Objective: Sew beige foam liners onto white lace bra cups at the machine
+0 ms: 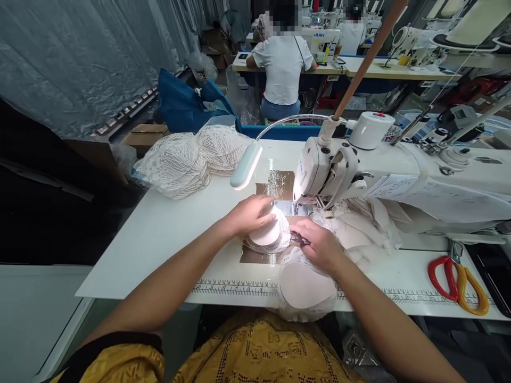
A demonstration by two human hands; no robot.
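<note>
Lace-edged cup (266, 233) sits clamped in the left grip (249, 215), just beside the right grip (319, 244), closed on a small dark tool (302, 240). Near them stands the sewing machine (361, 159); another pale cup (305, 287) overhangs the desk's (159, 239) near edge.

Counter, right half: white metal sewing machine (359, 159) on white flat-topped counter (159, 229)
Before machine head, to its left: round white lace-edged cup (267, 231)
Counter front edge: black-marked straight ruler strip (239, 288); round white fabric piece (305, 285) across it
Left rear: white openwork lace pile (183, 159)
Right front: red-and-yellow-handled metal scissors (459, 282)
Beyond counter: white-shirted seated person (282, 69)
</note>
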